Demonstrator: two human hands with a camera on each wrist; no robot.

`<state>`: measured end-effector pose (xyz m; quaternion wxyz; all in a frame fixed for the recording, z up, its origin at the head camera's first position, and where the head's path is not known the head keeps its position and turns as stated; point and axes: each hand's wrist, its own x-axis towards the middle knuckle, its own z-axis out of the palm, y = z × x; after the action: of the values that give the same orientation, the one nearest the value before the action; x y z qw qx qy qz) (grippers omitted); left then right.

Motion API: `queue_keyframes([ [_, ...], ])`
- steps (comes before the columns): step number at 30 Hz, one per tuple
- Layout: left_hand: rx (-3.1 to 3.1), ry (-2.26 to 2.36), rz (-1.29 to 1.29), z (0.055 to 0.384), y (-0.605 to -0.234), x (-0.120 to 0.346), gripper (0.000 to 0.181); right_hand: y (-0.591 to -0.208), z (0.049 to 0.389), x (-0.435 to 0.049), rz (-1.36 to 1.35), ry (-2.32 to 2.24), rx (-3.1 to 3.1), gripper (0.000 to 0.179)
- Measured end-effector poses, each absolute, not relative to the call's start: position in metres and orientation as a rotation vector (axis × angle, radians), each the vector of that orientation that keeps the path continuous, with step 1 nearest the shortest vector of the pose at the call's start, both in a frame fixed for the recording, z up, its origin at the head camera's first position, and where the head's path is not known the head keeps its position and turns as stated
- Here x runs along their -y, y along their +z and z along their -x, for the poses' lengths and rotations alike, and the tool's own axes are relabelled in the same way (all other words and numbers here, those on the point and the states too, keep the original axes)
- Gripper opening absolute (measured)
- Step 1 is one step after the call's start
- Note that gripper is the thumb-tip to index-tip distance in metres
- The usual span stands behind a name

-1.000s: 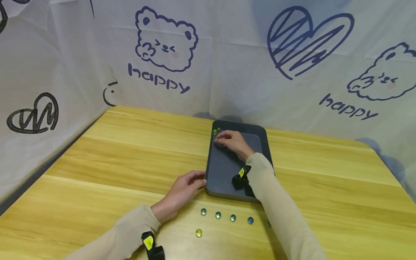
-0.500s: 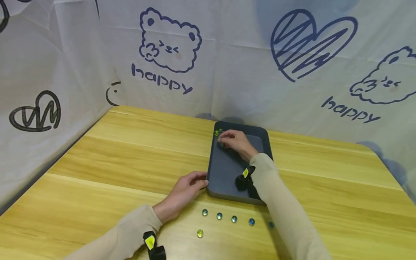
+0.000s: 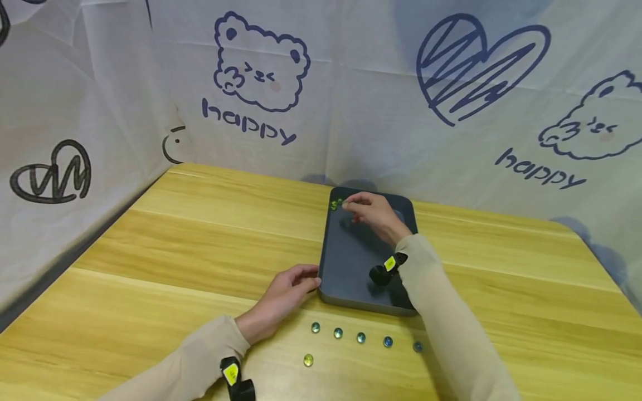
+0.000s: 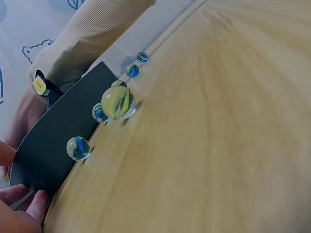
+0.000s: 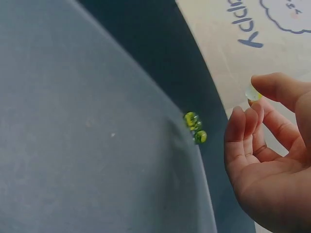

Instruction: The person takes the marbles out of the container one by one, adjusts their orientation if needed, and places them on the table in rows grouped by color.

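Observation:
My right hand (image 3: pixel 376 213) is over the far left part of a dark grey tray (image 3: pixel 351 262). Between thumb and index finger it pinches a pale glass marble (image 5: pixel 252 92), clearest in the right wrist view; its other fingers curl loosely. Several yellow-green marbles (image 5: pixel 195 127) lie together in the tray's far left corner. With its thumb and fingertips, my left hand (image 3: pixel 281 295) touches the tray's outer left side near the front corner. The left wrist view shows those fingertips (image 4: pixel 36 206) at the base of the tray wall.
In front of the tray, several blue and clear marbles stand spaced in a row, one blue marble (image 3: pixel 388 342) among them. A yellow marble (image 3: pixel 308 360) sits nearer on the wooden table (image 3: pixel 200 234). A white printed cloth (image 3: pixel 361 111) hangs behind the table.
My right hand has risen off the tray floor and shifted slightly right, with its shadow now apart from it. The left hand stays at the tray. The rightmost blue marble has come into full view.

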<state>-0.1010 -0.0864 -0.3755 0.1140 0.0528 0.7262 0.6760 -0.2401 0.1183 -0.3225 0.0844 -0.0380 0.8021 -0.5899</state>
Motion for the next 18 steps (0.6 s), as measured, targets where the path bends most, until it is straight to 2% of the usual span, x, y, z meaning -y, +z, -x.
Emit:
queue_keyframes([
  [18,-2.138,1.979,-0.154,0.102,-0.376,0.087,0.04,-0.308,0.222,-0.13,0.191,-1.755,-2.391,0.033],
])
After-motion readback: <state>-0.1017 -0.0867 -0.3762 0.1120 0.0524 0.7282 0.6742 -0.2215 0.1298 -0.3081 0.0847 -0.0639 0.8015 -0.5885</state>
